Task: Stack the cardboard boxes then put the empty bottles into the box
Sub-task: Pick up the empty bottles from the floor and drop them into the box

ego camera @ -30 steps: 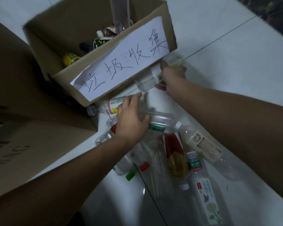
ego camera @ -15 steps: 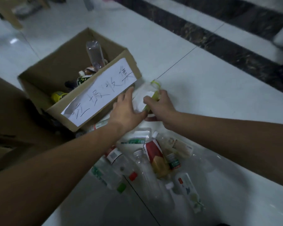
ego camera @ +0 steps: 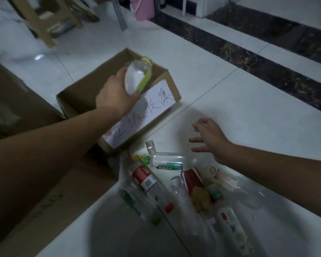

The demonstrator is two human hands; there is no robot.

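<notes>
My left hand (ego camera: 117,95) grips a light, crushable bottle (ego camera: 137,76) mid-body over the box (ego camera: 78,93); right hand (ego camera: 209,138) open, empty.

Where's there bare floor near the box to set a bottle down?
Bare tile lies right of the labelled box, up to the dark floor strip, beyond the open right hand. Crowded: the bottle pile in front of the box.

Clear yellow-labelled bottle (ego camera: 137,77) tilted over open cardboard box (ego camera: 78,93), empty bottles (ego camera: 174,188) on floor
</notes>
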